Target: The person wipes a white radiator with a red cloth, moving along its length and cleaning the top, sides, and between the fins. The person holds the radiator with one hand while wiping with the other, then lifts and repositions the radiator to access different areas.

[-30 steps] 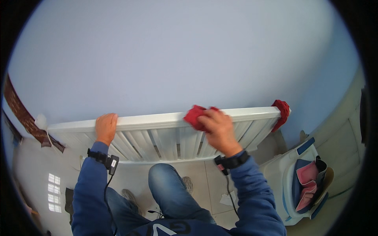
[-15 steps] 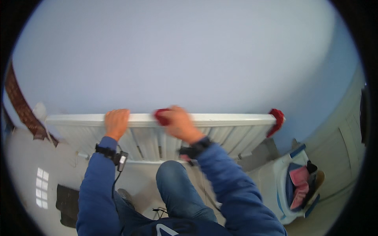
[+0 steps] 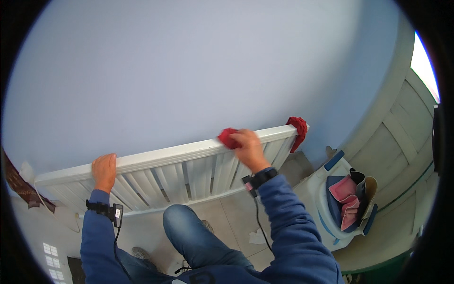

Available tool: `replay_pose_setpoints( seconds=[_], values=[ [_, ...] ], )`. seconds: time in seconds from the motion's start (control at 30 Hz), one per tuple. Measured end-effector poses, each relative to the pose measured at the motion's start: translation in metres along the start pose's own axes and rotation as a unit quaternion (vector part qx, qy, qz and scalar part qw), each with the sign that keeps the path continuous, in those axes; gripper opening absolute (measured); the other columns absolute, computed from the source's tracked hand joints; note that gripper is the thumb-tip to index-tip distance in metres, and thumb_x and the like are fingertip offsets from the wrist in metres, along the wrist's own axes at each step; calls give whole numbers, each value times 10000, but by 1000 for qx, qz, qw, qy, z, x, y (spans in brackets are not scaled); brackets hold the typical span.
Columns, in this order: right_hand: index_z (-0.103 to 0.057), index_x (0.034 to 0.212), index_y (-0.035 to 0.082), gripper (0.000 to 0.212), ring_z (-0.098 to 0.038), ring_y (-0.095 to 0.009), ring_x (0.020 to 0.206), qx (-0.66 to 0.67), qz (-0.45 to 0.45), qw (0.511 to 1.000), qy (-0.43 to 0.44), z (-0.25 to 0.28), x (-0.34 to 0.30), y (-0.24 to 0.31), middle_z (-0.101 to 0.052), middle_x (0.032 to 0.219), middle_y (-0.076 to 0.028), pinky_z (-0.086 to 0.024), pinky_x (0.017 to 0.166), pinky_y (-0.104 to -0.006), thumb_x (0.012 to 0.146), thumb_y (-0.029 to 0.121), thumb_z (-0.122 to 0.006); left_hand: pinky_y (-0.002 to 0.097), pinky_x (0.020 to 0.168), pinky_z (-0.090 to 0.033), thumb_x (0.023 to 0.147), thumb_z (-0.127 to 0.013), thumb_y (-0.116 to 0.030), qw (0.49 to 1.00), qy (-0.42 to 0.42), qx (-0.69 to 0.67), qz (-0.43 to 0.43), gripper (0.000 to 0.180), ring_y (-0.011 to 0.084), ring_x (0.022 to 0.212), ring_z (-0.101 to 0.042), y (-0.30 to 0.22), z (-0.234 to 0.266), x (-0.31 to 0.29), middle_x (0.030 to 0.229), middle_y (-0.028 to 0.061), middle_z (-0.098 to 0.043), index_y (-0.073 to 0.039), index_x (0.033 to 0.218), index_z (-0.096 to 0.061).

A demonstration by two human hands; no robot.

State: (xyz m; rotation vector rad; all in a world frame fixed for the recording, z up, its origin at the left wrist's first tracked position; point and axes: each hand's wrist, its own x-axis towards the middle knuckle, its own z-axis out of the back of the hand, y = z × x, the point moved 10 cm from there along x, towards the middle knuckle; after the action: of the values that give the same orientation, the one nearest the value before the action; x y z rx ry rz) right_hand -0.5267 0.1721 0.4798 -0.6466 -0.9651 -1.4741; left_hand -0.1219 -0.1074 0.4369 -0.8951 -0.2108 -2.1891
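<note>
- Your right hand (image 3: pixel 248 149) had travelled rightward along the long, white, slatted radiator (image 3: pixel 195 150) since half a second earlier, taking the crumpled red cloth (image 3: pixel 227 138) farther from your left hand (image 3: pixel 104 173); your view had turned too, so the top rail ran up toward the right.
- Your right fingers were bent and grasping the crumpled red cloth, which sat on the top rail, right of its middle; motion blur softened the knuckles, and the part of the cloth under your fingers was hidden.
- Your left fingers lay over the top rail near its left end, their tips hard to make out at the far edge; you could not tell how firmly they pressed.
- A second, dark red cloth (image 3: pixel 298 128) hung draped over the right end of the rail, covering that corner.
- To your right, a white plastic tub with blue trim (image 3: pixel 335 228) held a folded pink cloth (image 3: pixel 344 190), its lower folds overlapping darker pieces that were hard to identify.
- Crumpled white paper (image 3: pixel 257 236) lay on the floor, just left of your right sleeve (image 3: pixel 295 217).
- At lower left, your left sleeve (image 3: pixel 97 246) partly hid a dark flat piece (image 3: pixel 75 269), and a dark brown strip (image 3: pixel 19 183) was cut off by the fisheye's black rim.
</note>
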Motion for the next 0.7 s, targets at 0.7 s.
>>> replay_pose_setpoints(
  seconds=[0.7],
  values=[
    [-670, 1148, 22, 527, -617, -363, 1097, -64, -70, 995, -5, 91, 25, -157, -655, 1150, -178, -486, 981, -375, 628, -53, -642, 443, 842, -420, 1003, -449, -240, 1000, 7, -2, -3, 300, 308, 885, -600, 0, 5, 1, 907, 90, -682, -75, 914, -683]
  ],
)
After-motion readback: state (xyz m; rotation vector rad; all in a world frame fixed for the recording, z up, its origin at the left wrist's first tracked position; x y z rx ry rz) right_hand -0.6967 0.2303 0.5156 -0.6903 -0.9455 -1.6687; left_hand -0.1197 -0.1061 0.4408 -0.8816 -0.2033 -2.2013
